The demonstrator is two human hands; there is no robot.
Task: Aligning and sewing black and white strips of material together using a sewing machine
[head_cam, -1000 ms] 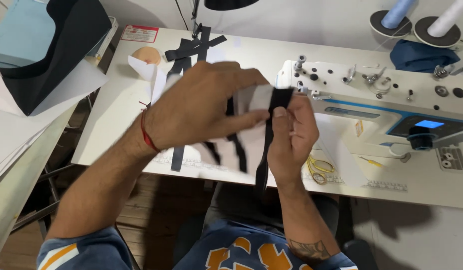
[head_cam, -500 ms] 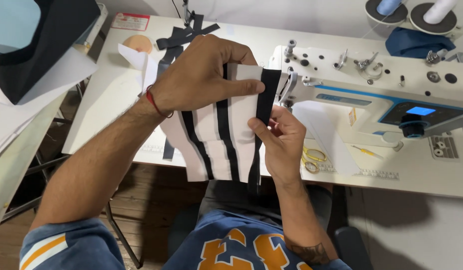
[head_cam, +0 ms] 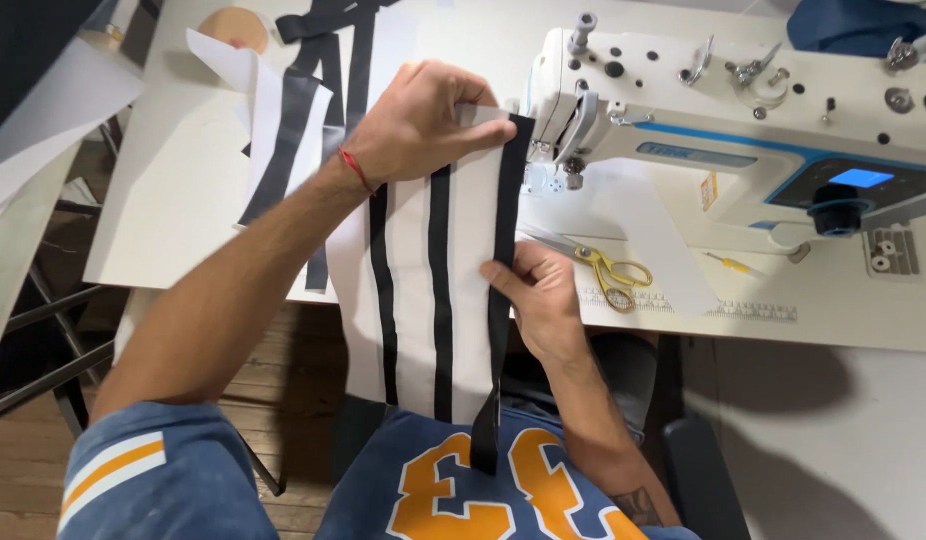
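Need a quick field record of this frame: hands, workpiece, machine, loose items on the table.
left_hand: grips the top edge of the white fabric panel
right_hand: pinches the black strip along the panel's right edge
panel: white with black stripes, hangs from table edge over lap
machine: white sewing machine, needle end just right of the panel top
table_items: yellow-handled scissors; black and white strips at upper left

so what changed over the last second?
The striped white panel went from bunched between the hands to stretched out flat; the left hand moved up to its top edge, and the right hand slid down the loose black strip. Both hands kept their hold. The sewing machine and scissors stayed put.
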